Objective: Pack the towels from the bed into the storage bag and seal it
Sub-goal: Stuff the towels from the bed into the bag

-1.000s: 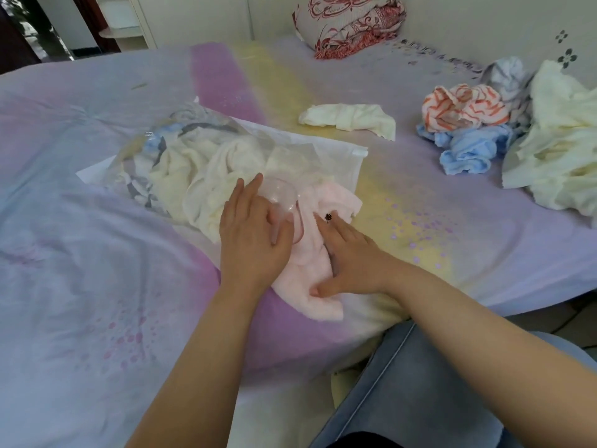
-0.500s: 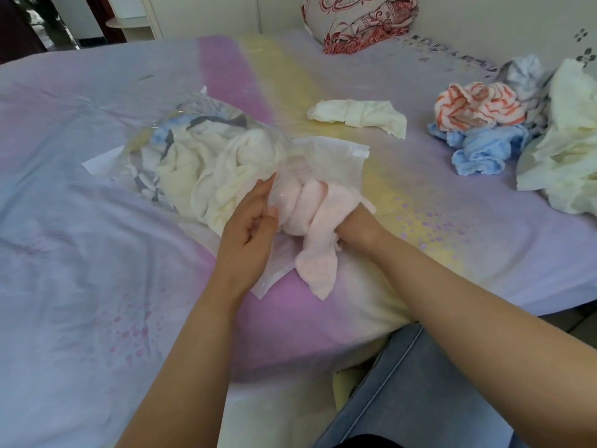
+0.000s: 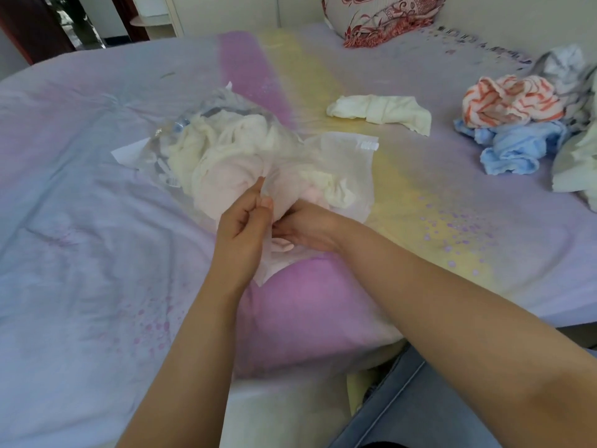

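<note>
- The storage bag (image 3: 342, 163) lay on the bed (image 3: 97, 221), already bulging with cream and pink towels, so a good part of the packing looked done.
- The left hand (image 3: 240, 231) pinched the bag's near open edge between thumb and curled fingers, lifting it.
- The right hand (image 3: 307, 229) was at the mouth of the bag, fingers bent against the pink towel (image 3: 281, 245); its tail end still hung outside the opening. Whether it truly gripped the cloth could not be told.
- Left to pack: a cream towel (image 3: 381, 113) beyond the bag, and well to the bag's right a heap with an orange-striped towel (image 3: 510, 98), a blue towel (image 3: 513, 150) and pale cloth at the frame's edge.
- The bag's mouth gaped; sealing, by my judgement, remained wholly undone.
</note>
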The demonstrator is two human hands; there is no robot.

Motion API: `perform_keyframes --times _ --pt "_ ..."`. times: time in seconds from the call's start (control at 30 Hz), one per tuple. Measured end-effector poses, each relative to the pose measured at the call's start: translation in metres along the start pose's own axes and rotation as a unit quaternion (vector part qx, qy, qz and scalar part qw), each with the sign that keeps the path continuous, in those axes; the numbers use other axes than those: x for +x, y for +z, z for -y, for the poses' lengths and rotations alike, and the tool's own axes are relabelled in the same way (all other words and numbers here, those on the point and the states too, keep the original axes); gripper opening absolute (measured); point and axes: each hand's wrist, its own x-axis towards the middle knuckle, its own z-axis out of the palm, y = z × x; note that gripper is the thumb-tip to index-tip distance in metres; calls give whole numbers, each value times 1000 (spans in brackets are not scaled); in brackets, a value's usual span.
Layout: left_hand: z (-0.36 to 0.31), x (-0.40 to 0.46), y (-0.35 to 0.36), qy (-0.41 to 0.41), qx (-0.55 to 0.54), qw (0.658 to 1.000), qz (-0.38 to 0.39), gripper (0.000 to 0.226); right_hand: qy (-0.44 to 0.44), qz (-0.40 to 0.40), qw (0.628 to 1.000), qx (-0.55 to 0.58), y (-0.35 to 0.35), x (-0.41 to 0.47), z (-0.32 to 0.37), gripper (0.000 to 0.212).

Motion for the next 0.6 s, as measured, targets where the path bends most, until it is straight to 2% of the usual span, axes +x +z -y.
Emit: perform_keyframes --times 0.03,0.1,0.17,0.2,0.23,0.3,0.47,0.53,0.6 --pt "1 1 2 -1 1 1000 -4 51 -19 -21 999 -44 -6 -7 -2 16" --pt "6 3 6 -1 7 1000 -11 28 -87 -118 975 -164 -15 -22 -6 20" --pt "8 3 9 5 30 1000 -6 35 -175 -206 927 -260 -21 -40 -15 45" --pt "10 3 10 8 41 999 -6 41 -204 -205 904 -314 -23 -49 -20 54" --pt "11 3 10 8 54 998 -8 43 -219 -182 881 -378 -24 -54 -24 56" --pt "12 2 9 13 89 996 4 44 -188 -116 845 -487 -27 -53 -30 53" --pt "10 0 7 7 86 996 -8 48 -78 -35 819 -567 -23 -32 -18 42" --pt "6 -2 5 9 77 997 3 39 -71 -13 801 -594 -13 -23 -11 39" --pt "5 -4 3 1 69 997 15 29 -96 10 766 -635 0 -13 0 39"
